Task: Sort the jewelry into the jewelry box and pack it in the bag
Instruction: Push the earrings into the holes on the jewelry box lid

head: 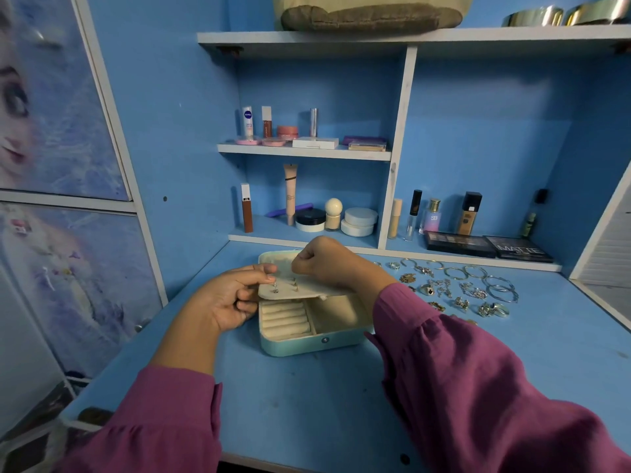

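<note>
A pale teal jewelry box (307, 343) lies open on the blue desk, with cream ring rolls and an empty compartment inside. A cream earring panel (307, 290) is folded over the box and carries a few small stud earrings (285, 286). My left hand (228, 302) pinches the panel's left edge between thumb and fingers. My right hand (321, 259) hovers over the panel's top with curled fingers pinching something too small to make out. Loose jewelry (457, 288), rings, bangles and chains, is spread on the desk right of the box.
Cosmetics stand on the shelves (304, 151) behind the box, and two dark palettes (488, 249) lie at the back right. A beige bag (368, 11) sits on the top shelf beside gold bangles (563, 13). A cupboard door (61, 131) is at the left.
</note>
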Motion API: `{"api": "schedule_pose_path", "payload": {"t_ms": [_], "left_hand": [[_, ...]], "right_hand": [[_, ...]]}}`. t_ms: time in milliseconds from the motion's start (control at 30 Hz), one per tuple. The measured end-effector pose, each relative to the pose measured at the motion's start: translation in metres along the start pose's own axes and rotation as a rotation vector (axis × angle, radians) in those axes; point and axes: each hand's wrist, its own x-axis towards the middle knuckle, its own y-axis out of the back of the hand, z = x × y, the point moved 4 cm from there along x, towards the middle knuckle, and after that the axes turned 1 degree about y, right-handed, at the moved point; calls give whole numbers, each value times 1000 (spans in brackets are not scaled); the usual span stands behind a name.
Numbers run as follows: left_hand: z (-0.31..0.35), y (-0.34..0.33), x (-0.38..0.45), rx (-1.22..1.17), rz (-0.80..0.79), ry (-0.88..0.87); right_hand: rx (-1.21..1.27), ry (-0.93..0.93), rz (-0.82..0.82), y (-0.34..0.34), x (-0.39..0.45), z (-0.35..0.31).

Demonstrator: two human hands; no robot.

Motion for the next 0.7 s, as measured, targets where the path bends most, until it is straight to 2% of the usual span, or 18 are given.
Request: {"api": "schedule_pose_path", "payload": {"t_ms": [700], "left_hand": [[3,-5,-7,24,-8,-9]], "right_hand": [[-22,10,-25,-4,6,6]]}}
